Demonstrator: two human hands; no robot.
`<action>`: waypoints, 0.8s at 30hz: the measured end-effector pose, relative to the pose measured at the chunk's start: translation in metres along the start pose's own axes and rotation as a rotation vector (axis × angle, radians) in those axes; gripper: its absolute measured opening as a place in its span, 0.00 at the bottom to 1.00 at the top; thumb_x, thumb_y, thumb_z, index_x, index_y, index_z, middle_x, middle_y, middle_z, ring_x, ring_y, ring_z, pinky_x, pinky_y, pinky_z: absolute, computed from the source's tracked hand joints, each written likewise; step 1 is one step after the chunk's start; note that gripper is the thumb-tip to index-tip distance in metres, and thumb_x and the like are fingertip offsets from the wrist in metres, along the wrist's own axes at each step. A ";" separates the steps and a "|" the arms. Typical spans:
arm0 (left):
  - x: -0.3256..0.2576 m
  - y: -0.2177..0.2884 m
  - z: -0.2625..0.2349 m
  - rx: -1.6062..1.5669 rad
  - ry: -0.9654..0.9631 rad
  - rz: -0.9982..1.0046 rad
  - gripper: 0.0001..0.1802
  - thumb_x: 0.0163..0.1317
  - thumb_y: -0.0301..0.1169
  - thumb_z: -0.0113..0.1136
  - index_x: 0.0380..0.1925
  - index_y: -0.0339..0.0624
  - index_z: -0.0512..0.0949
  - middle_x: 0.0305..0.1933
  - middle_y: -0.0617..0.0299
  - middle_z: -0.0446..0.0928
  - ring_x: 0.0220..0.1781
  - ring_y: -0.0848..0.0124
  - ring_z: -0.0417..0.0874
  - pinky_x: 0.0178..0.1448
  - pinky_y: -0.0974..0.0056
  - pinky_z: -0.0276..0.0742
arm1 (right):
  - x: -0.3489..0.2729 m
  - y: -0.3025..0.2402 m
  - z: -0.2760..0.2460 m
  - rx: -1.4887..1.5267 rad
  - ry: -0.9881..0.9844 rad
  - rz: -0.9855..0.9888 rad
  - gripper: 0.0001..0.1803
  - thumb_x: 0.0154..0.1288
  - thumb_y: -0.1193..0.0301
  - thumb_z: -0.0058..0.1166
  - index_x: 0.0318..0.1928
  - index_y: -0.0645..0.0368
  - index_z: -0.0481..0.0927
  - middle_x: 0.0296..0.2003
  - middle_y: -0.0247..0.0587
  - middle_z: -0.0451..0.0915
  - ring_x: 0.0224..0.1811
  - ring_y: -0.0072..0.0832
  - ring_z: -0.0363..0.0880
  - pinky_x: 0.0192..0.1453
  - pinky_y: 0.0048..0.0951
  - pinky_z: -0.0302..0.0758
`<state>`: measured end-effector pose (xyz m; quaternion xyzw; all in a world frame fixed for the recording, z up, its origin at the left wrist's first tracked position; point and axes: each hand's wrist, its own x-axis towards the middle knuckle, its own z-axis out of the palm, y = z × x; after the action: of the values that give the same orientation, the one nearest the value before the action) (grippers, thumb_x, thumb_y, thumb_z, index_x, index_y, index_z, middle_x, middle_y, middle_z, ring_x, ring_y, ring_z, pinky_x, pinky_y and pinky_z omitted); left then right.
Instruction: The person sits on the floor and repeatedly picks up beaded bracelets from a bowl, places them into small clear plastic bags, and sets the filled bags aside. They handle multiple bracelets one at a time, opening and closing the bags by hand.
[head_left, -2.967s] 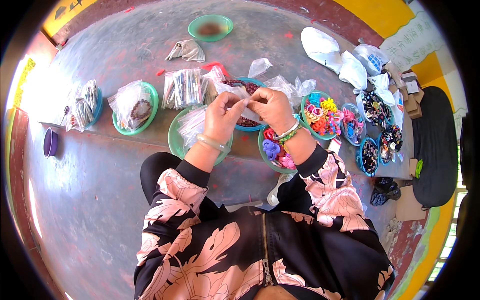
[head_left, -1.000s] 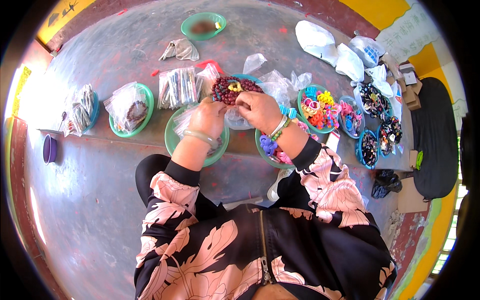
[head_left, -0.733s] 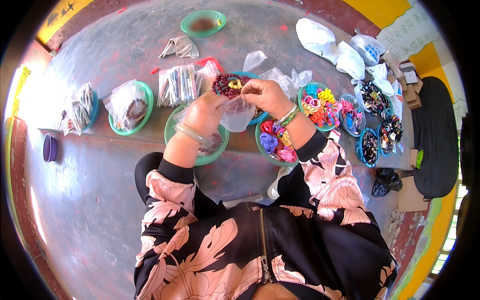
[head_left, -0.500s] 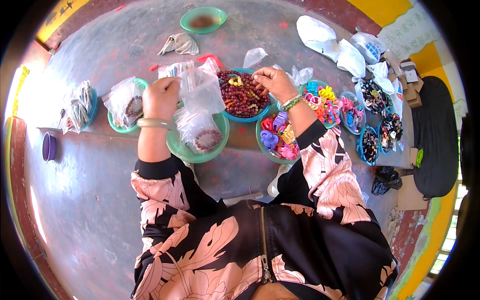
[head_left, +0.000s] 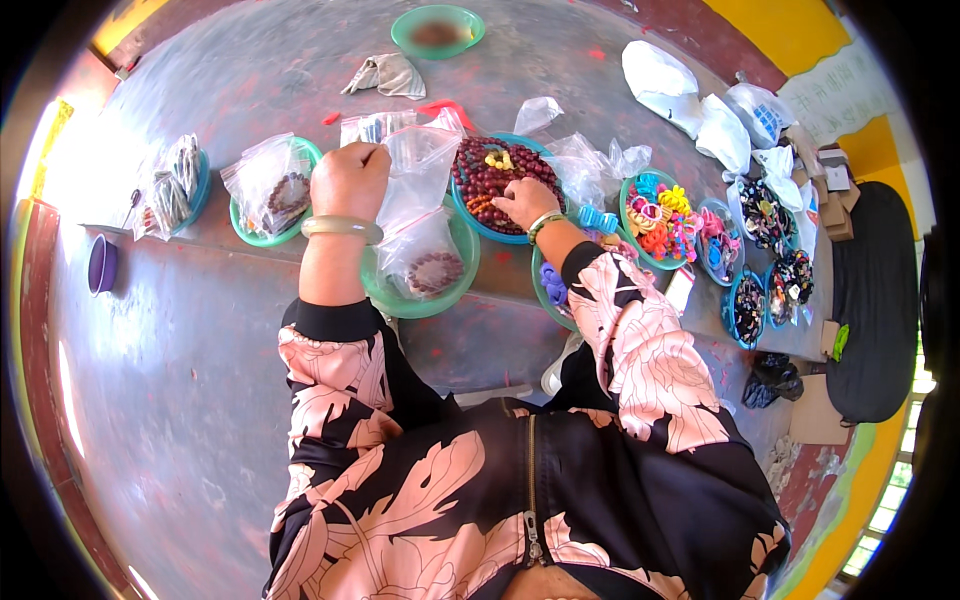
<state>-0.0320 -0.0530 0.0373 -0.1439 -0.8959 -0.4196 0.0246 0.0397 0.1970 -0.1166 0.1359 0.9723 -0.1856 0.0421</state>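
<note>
My left hand point(head_left: 350, 182) is closed on the edge of a clear plastic zip bag point(head_left: 418, 165), which hangs to the right of my fist. To its right, my right hand point(head_left: 526, 204) reaches over a blue bowl point(head_left: 490, 237) heaped with dark red beaded bracelets point(head_left: 488, 172). The fingers there are bent down and closed at the beads; the exact bracelet they pinch is partly hidden. A few yellow beads point(head_left: 498, 160) lie on the heap. Below the held bag stands a green bowl point(head_left: 420, 303) with more clear bags and a bagged beaded bracelet point(head_left: 435, 272).
Left are bowls of bagged bracelets point(head_left: 286, 196) and other packets point(head_left: 176, 182). Right stand bowls of colourful hair ties point(head_left: 658, 222) and dark small items point(head_left: 765, 215). Loose clear bags point(head_left: 590, 165) lie behind my right hand. A cloth point(head_left: 385, 75) and green basin point(head_left: 438, 32) are farther off.
My right hand has moved down and inward onto the red beads. The left hand still holds the clear bag. The whole view has shifted, with the bowls sitting farther right.
</note>
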 end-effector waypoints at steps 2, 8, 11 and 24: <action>0.000 0.000 0.003 0.019 0.007 0.023 0.13 0.50 0.37 0.51 0.25 0.40 0.79 0.26 0.48 0.76 0.29 0.52 0.77 0.35 0.57 0.72 | -0.003 -0.005 0.008 -0.064 0.070 0.023 0.15 0.48 0.58 0.55 0.31 0.56 0.81 0.35 0.49 0.76 0.40 0.41 0.75 0.45 0.37 0.72; -0.001 0.000 0.007 0.040 0.006 0.058 0.13 0.50 0.37 0.50 0.25 0.40 0.80 0.26 0.48 0.77 0.30 0.51 0.77 0.37 0.57 0.72 | 0.007 0.002 -0.008 0.147 0.066 0.133 0.15 0.43 0.64 0.54 0.31 0.59 0.80 0.31 0.52 0.78 0.37 0.41 0.77 0.47 0.36 0.72; 0.000 0.002 0.012 0.042 -0.009 0.087 0.13 0.50 0.37 0.49 0.24 0.40 0.80 0.26 0.48 0.76 0.30 0.51 0.77 0.37 0.56 0.72 | 0.010 0.024 -0.032 0.326 0.207 0.080 0.15 0.42 0.66 0.54 0.32 0.60 0.79 0.32 0.52 0.78 0.39 0.43 0.76 0.46 0.35 0.71; -0.023 0.026 0.057 0.053 -0.252 0.213 0.12 0.51 0.36 0.51 0.26 0.41 0.80 0.23 0.49 0.76 0.27 0.54 0.77 0.34 0.59 0.72 | -0.075 -0.021 -0.189 1.007 -0.114 -0.200 0.15 0.55 0.69 0.56 0.43 0.62 0.77 0.32 0.34 0.80 0.33 0.18 0.77 0.36 0.19 0.72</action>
<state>0.0011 0.0006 0.0164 -0.2889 -0.8822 -0.3695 -0.0398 0.0998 0.2298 0.0756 0.0351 0.7667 -0.6410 0.0065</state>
